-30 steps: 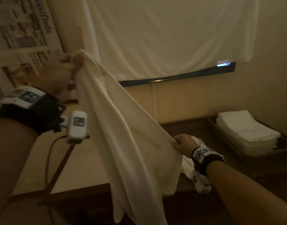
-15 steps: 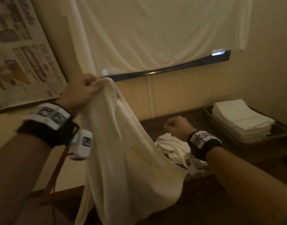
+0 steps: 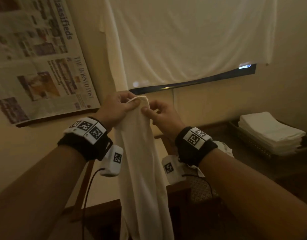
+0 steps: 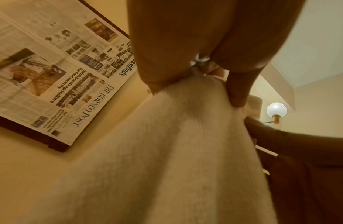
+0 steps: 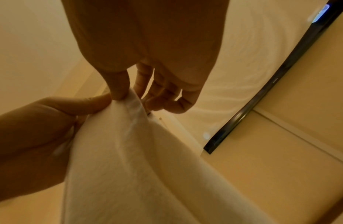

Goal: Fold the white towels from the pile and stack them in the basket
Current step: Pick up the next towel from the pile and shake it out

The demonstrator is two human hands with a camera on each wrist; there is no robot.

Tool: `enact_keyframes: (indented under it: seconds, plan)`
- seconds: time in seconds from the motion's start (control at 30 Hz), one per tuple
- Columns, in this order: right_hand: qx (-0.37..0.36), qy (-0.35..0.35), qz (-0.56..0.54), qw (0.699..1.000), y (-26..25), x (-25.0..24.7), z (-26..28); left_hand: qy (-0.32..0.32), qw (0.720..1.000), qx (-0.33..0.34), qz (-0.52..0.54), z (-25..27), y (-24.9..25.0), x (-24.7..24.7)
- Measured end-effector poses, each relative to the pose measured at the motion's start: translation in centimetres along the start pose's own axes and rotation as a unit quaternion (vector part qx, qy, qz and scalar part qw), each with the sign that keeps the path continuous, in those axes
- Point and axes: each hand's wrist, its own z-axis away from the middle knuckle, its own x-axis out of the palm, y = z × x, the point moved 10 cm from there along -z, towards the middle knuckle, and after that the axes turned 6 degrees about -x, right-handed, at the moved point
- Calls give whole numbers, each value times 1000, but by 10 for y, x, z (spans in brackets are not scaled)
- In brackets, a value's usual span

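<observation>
Both hands are raised in front of the wall, meeting at the top of one white towel (image 3: 142, 153) that hangs straight down between the forearms in long folds. The left hand (image 3: 114, 108) has its grip closed on the towel's upper edge, thumb and curled fingers bunching the cloth, which the left wrist view shows gathered under the fingertips. The right hand (image 3: 164, 116) pinches the same top edge just beside the left, thumb and forefinger pressed on the hem while the other fingers curl loosely clear of it, as the right wrist view shows. The two hands nearly touch at the towel's corner. Below the right wrist, a crumpled pile of white towels (image 3: 225, 148) lies on the dark tabletop (image 3: 253, 170), partly hidden by the wristband. Toward the tabletop's far right corner sits the basket (image 3: 253, 146), dark and low-walled, holding a neat stack of folded towels (image 3: 269, 132) that rises above its rim. On the wall behind hang a white sheet (image 3: 192, 40) over a dark screen (image 3: 201, 82) whose lower edge shows, and to the left a framed newspaper (image 3: 36, 66). A lit wall lamp (image 4: 276, 110) appears in the left wrist view.
</observation>
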Motion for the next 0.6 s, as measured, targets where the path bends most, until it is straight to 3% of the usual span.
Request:
enact_keyframes:
  seconds: [0.23,0.33,0.5,0.6]
  plan:
    - [15,5,-32,999,-18,46,9,-17,999,15,43,12,-18,-31]
    - [66,-13,-28,997,-12,59,18,-1,998,-5,65,11,-28,-39]
    - [140,-122,26,982,38,66,54,54,985,-68,146,9,-53,-63]
    - [209,-145,89,963,86,44,97,79,979,-90,167,4,-70,-88]
